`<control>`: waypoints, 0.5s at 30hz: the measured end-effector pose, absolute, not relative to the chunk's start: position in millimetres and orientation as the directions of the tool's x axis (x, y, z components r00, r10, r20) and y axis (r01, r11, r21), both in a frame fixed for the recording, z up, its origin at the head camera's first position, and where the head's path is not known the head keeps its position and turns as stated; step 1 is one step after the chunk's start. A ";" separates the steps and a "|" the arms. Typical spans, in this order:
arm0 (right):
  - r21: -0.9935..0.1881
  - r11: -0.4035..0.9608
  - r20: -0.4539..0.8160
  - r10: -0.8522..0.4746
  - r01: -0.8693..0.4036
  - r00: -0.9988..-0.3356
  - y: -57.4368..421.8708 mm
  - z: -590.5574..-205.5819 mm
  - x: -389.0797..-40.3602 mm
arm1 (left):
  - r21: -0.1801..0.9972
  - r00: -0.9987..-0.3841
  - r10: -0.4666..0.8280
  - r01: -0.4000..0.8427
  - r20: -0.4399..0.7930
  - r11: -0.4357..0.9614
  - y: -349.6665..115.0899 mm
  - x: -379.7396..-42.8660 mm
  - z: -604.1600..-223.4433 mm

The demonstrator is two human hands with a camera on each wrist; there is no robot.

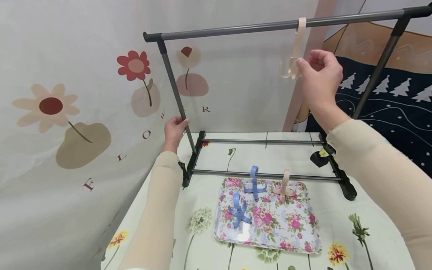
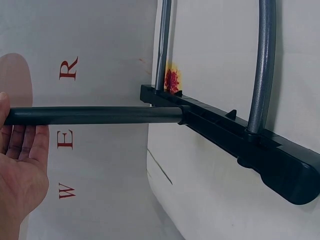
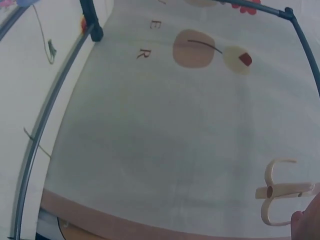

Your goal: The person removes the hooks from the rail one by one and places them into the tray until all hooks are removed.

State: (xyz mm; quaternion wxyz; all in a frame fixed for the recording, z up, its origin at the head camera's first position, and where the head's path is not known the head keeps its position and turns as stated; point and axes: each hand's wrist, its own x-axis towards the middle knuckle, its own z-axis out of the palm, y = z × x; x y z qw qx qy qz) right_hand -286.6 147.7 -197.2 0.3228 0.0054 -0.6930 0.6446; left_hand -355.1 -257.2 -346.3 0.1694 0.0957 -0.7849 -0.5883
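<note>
My left hand (image 1: 174,129) grips the left post (image 1: 173,82) of a dark metal hanging rack, thumb in front and fingers behind. In the left wrist view the same hand (image 2: 25,175) is at the left edge, around the tube. A cream multi-prong hook (image 1: 298,41) hangs from the top bar (image 1: 236,30). My right hand (image 1: 322,78) is just right of its lower prongs, fingers bent loosely and apart from the thumb; the thumb tip is at the prongs. Whether it touches them cannot be told. The right wrist view shows the hook (image 3: 285,190) beside a fingertip.
A floral tray (image 1: 270,240) on the table bears two blue hooks (image 1: 254,183) and a pinkish hook (image 1: 284,187). Behind the tray are the rack's lower bars (image 1: 236,173) and black feet (image 1: 347,187). A printed curtain (image 1: 101,180) stands at the left and back.
</note>
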 end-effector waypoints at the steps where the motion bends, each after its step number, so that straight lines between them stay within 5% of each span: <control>1: -0.893 0.165 0.448 0.415 -0.419 -0.792 148.0 -195.4 -289.3 | 0.956 -0.925 -0.347 0.051 0.155 0.290 -257.0 -355.0 -346.2; 15: -0.921 0.202 0.390 0.444 -0.334 -0.807 140.2 -177.3 -314.0 | 0.959 -0.929 -0.337 0.058 0.154 0.278 -256.8 -355.6 -346.3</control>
